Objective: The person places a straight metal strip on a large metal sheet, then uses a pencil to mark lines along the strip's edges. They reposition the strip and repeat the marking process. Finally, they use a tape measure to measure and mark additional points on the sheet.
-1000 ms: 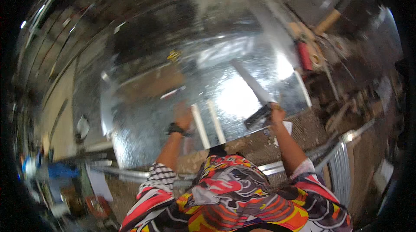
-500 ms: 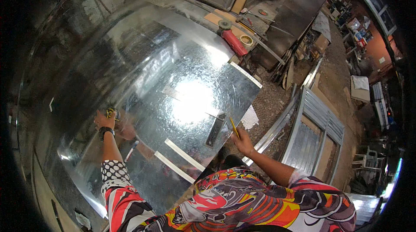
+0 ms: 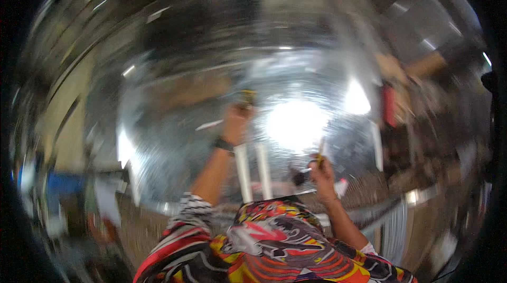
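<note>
Motion smears the whole view. My left hand (image 3: 237, 123) is closed round a yellow-and-black tape measure (image 3: 248, 96), over the middle of a shiny metal sheet (image 3: 169, 153). A small pale marker-like stick (image 3: 209, 124) lies on the sheet, left of that hand. In my right hand (image 3: 324, 174), near the sheet's front edge, is a yellow pencil (image 3: 320, 157), its tip pointing away from me. A dark blurred thing (image 3: 299, 175) shows just left of the right hand. Two white strips (image 3: 242, 172) lie side by side on the sheet between my arms.
A red angle grinder (image 3: 388, 104) lies past the sheet's right side, blurred. Another white strip (image 3: 376, 145) runs along the right edge. Wood pieces (image 3: 426, 65) are at the far right. Ribbed metal panels (image 3: 396, 233) stand at the lower right.
My view has swung left, so the sheet now lies squarely ahead. The left hand with the tape measure has come closer to the right hand. The pencil stays in my right hand.
</note>
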Demonstrator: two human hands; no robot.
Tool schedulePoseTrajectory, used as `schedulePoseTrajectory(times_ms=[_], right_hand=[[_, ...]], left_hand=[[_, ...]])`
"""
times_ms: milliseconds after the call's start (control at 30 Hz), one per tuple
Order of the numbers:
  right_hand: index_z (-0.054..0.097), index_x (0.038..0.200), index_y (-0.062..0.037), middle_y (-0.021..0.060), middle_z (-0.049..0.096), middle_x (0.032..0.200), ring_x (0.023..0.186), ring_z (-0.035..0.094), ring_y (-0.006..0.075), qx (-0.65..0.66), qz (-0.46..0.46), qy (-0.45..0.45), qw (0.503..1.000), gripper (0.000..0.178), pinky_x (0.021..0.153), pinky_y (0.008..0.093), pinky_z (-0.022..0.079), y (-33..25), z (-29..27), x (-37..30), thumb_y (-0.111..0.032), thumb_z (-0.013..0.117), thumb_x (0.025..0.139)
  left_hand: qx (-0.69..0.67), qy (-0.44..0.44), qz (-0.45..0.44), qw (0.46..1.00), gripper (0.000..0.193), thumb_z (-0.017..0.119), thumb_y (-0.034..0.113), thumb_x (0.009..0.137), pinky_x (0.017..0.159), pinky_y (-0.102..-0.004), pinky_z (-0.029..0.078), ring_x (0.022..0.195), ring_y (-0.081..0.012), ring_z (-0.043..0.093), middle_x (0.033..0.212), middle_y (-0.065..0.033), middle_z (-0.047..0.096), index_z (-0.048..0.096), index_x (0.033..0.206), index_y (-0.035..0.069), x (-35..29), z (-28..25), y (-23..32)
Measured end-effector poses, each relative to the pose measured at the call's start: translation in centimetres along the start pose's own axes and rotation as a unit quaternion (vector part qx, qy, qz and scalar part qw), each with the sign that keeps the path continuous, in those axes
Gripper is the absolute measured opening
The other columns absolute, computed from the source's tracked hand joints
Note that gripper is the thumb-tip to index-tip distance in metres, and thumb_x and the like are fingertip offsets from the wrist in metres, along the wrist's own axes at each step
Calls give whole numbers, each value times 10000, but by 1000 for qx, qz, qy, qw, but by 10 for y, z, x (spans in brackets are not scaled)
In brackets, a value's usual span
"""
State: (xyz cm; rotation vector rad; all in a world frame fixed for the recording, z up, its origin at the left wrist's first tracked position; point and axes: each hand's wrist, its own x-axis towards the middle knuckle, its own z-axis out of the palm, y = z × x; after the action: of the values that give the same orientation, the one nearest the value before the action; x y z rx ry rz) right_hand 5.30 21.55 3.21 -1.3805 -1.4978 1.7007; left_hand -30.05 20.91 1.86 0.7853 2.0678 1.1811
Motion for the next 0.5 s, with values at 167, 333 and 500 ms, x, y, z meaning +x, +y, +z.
schedulePoseTrajectory(times_ms=[167, 333, 500], right_hand=[[431, 1555, -140, 22, 629, 1177, 839, 511, 74, -1, -19, -276, 961, 626, 680, 237, 432, -30, 80, 13, -467, 598, 1049], [384, 1570, -97, 62, 583, 1320, 1122, 571, 172, 17, 90, -419, 903, 676, 893, 322, 498, -14, 160, -35, -372, 666, 1021], [514, 1485, -50, 132, 642, 1314, 1159, 639, 225, -136, -71, -501, 851, 648, 988, 365, 517, -10, 236, -41, -259, 788, 935]], left_hand=[[-269, -17, 47, 962, 628, 784, 255, 945, 1052, -350, 462, 1227, -208, 568, 1336, -117, 586, 474, 1422, -11, -205, 38, -5], [-137, 120, -57, 982, 699, 753, 254, 961, 1150, -431, 393, 1359, -292, 505, 1425, -160, 544, 402, 1496, -29, -295, -17, -39], [-425, 199, -24, 883, 634, 731, 182, 980, 1063, -376, 486, 1230, -241, 595, 1369, -133, 580, 430, 1500, -21, -320, -89, -82]])
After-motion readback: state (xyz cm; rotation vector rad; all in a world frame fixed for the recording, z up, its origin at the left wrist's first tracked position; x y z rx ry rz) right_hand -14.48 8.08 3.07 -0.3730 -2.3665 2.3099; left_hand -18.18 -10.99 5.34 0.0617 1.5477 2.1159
